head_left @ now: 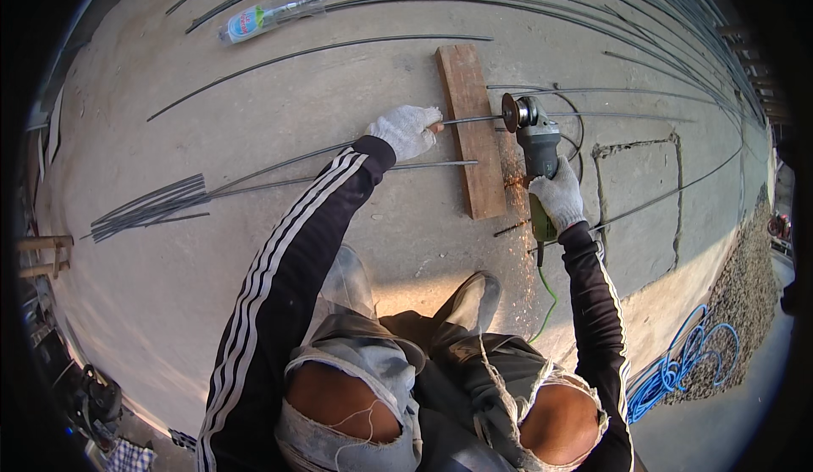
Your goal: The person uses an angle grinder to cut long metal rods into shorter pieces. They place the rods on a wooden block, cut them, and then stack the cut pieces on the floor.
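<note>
Head view, looking down on a concrete floor [356, 243]. Left hand [406, 129], white knit glove, pressed down on a thin steel rod [461, 121] just at the left edge of a wooden board [471, 129]; fingers curled over the rod, closed on it. Right hand [557, 197], same glove, wrapped shut round the body of an angle grinder [535, 138], green cable [546, 294] trailing back toward the knees. Cutting disc [511, 112] upright, meeting the rod just past the right edge of the board. Orange sparks [515, 180] landing by the board's near right corner. Second rod [423, 166] crossing the board nearer its lower end.

Judged for a clean cut: hold the disc square to the rod, feed with light steady pressure, no twisting. Keep the holding hand left of the board, well away from the disc. Support the rod flat on the board so the kerf does not pinch. Keep the cable behind the tool, clear of the sparks. Likely risk: free end dropping and binding the disc.

Elsewhere: bundle of short rods [152, 205] toward the left edge of the floor, plastic bottle [271, 15] at the far edge, blue hose [677, 366] near right.
</note>
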